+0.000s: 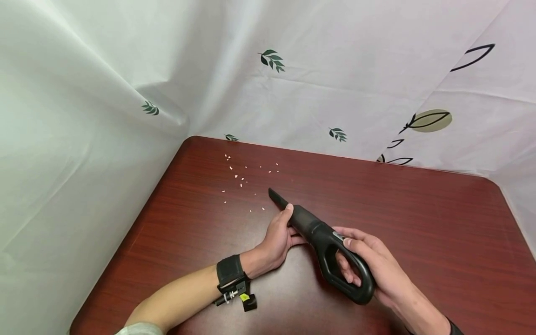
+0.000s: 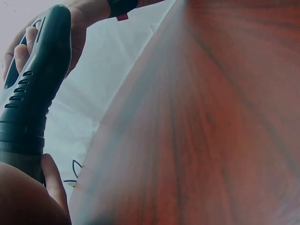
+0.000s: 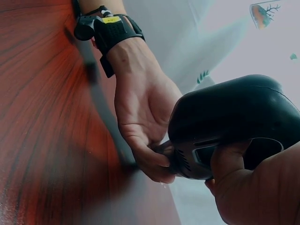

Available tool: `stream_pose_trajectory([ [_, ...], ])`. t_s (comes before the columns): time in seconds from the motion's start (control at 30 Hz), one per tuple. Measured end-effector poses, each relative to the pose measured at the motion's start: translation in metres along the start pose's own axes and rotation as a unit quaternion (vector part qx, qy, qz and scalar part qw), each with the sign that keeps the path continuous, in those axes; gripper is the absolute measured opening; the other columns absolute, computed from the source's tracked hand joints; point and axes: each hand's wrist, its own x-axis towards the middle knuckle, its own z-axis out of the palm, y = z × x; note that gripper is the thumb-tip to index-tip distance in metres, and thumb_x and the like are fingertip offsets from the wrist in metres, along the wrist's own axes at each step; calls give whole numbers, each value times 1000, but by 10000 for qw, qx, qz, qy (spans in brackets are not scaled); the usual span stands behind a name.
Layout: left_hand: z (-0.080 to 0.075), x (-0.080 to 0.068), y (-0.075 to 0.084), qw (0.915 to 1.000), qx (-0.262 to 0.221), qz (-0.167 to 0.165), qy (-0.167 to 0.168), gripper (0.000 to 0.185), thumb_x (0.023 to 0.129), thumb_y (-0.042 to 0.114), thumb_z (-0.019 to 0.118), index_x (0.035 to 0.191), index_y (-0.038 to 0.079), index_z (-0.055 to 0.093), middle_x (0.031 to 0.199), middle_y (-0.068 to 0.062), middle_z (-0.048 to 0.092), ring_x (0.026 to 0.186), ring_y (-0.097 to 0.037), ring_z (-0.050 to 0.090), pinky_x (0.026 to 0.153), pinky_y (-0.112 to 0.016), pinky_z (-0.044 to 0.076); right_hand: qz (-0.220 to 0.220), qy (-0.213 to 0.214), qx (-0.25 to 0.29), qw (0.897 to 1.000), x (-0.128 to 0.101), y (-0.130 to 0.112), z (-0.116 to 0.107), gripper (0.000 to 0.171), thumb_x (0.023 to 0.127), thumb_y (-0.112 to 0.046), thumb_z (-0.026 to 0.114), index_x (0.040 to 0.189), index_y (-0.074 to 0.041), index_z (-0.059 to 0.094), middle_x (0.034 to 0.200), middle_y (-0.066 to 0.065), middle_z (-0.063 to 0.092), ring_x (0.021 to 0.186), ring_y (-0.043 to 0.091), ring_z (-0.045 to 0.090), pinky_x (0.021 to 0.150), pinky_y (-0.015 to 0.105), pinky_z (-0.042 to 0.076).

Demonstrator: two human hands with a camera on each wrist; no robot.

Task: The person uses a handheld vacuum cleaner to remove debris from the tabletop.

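In the head view, a black handheld vacuum (image 1: 324,244) lay low over the red-brown table (image 1: 418,218), its narrow nozzle aimed up and to the left at a scatter of small white crumbs (image 1: 243,179) near the table's far left corner. The right hand (image 1: 372,270) had its fingers wrapped through the loop handle at the rear, thumb laid on top near the switch, while the left hand (image 1: 278,237) cupped the barrel just behind the nozzle, thumb along its upper side and fingers curled beneath. The nozzle tip stood just short of the nearest crumbs, and the bulk of them lay farther off, so by the look of it the clearing was barely begun and nearly all the crumbs remained to be taken up. From the left wrist, the vacuum (image 2: 28,103) showed its ribbed, vented body running up toward the right hand (image 2: 42,37) gripping the handle; the left hand's own fingers (image 2: 54,180) showed only as one tip against the barrel, and no crumbs were in sight. From the right wrist, the left hand (image 3: 140,112) curled round the vacuum (image 3: 234,122) at its front, and the right hand's fingers (image 3: 243,187) closed on the handle below; the table (image 3: 42,117) was blurred.
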Motion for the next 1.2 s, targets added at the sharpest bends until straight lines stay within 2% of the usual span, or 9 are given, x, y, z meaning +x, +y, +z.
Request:
stream_pose_trajectory([
  [0.33,1,-9,-3,10000,11,-40,-7,60,115,50,41,150,1,40,123,-17,67,100,-22,75,93,-49,62,-28,-112,18,9999,-7,3,0,42,114,-10,38,152,8,37,77,5,61,59,12,57,46,20,46],
  [0.67,-1,-18,-1,9999,111,-129,-1,58,114,44,41,147,-4,43,116,-16,71,96,-22,76,89,-49,63,-57,-306,129,9994,-14,4,0,41,114,-9,36,151,7,39,77,4,61,59,14,57,46,22,46],
  [0.93,-3,-22,-3,9998,86,-160,33,48,113,39,39,133,-1,52,110,-14,73,95,-21,77,88,-48,64,-14,-375,218,9991,-15,5,2,41,114,-10,36,152,7,38,77,5,62,58,13,57,47,21,47],
  [1.1,-4,-24,-5,9996,35,-183,188,35,107,29,36,118,4,57,106,-13,74,94,-21,77,87,-48,64,97,-432,324,9985,-14,5,1,43,114,-9,38,154,7,32,78,5,62,58,13,56,48,21,47],
  [1.2,-5,-25,-6,9994,-13,-184,286,32,104,25,36,115,5,58,107,-13,74,94,-22,77,88,-49,63,171,-468,350,9981,-14,5,0,46,114,-9,38,155,7,30,79,6,62,57,13,55,49,20,47],
])
